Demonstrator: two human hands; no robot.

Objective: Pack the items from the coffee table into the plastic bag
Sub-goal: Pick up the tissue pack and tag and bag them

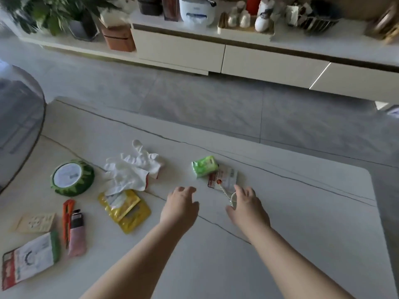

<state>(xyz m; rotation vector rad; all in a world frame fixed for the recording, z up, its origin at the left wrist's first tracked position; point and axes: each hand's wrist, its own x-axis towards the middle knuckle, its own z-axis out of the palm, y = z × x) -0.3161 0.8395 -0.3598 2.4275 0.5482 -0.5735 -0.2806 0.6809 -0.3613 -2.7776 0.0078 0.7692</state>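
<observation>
Both hands over bench [280, 212], centre frame. Left hand [180, 209] fingers loose, empty. Right hand [248, 209] fingers spread, touching a beaded chain [232, 198]; grasp unclear. Green packet [204, 166] and sachet [224, 178] just above. Gloves [132, 169], tape [72, 177] at left.

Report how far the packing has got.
Nothing looks packed, and no plastic bag is in view. Both hands, left and right, are open above the coffee table, holding nothing. Left to pack: white gloves, yellow sachets, green packet, lighter, box cutter and more.
</observation>
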